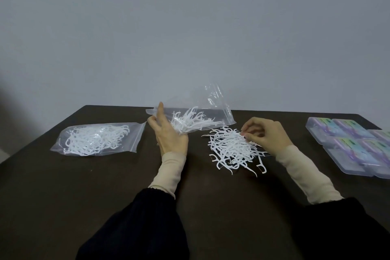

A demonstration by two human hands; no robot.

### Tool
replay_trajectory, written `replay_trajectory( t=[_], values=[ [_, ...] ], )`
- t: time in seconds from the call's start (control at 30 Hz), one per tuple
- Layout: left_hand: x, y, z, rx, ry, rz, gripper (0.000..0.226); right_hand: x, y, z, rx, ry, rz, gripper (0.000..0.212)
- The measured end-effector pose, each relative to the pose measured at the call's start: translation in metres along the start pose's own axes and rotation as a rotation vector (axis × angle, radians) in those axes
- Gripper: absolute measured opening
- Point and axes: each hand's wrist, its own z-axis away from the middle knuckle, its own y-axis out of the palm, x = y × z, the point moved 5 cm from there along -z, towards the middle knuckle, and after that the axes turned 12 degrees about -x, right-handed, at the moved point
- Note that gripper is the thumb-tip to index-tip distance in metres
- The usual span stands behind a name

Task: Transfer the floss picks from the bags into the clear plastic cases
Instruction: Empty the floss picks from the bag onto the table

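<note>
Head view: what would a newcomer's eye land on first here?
First, the loose heap of white floss picks at table centre, the right hand pinching at it. Next, the tilted bag held up by the left hand, then the full bag lying far left.

On the dark surface (63, 186), the left grip (166, 133) holds up a clear bag (211, 107) of floss picks near the far edge. The right grip (263, 133) pinches picks from a loose pile (230, 150). A second bag (97, 139) lies left; clear cases (348, 143) sit at the right edge.
</note>
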Motion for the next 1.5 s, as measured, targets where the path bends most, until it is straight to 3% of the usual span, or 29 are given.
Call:
replay_trajectory(
  t=[0.13, 0.3, 0.53, 0.7, 0.8, 0.93, 1.03, 1.2, 1.3, 1.5],
  values=[
    [-0.001, 0.001, 0.0, 0.009, 0.014, 0.006, 0.09, 0.009, -0.007, 0.0, -0.102, -0.032, -0.102, 0.021],
    [-0.008, 0.004, 0.004, 0.057, 0.06, -0.039, 0.091, 0.031, -0.019, 0.001, -0.246, -0.075, -0.311, 0.017],
    [-0.022, 0.011, 0.015, 0.107, 0.248, -0.025, 0.093, 0.048, 0.001, 0.005, -0.007, -0.076, -0.192, 0.022],
    [-0.03, 0.012, 0.021, 0.134, 0.283, 0.025, 0.095, 0.054, 0.009, 0.011, 0.143, -0.044, -0.031, 0.042],
    [-0.03, 0.013, 0.023, 0.132, 0.282, 0.032, 0.097, 0.054, 0.013, 0.012, 0.203, -0.043, 0.033, 0.031],
    [-0.03, 0.013, 0.025, 0.148, 0.257, 0.041, 0.101, 0.054, 0.014, 0.012, 0.203, -0.024, 0.026, 0.044],
    [-0.032, 0.013, 0.027, 0.163, 0.233, 0.049, 0.1, 0.056, 0.014, 0.013, 0.186, -0.047, 0.012, 0.027],
    [-0.032, 0.014, 0.027, 0.16, 0.219, 0.068, 0.097, 0.057, 0.02, 0.016, 0.152, -0.04, -0.039, 0.042],
    [-0.032, 0.013, 0.027, 0.157, 0.218, 0.074, 0.096, 0.057, 0.02, 0.016, 0.097, -0.029, -0.044, 0.027],
    [-0.032, 0.01, 0.023, 0.138, 0.215, 0.049, 0.094, 0.052, 0.01, 0.008, 0.006, -0.034, -0.052, 0.027]
  ],
)
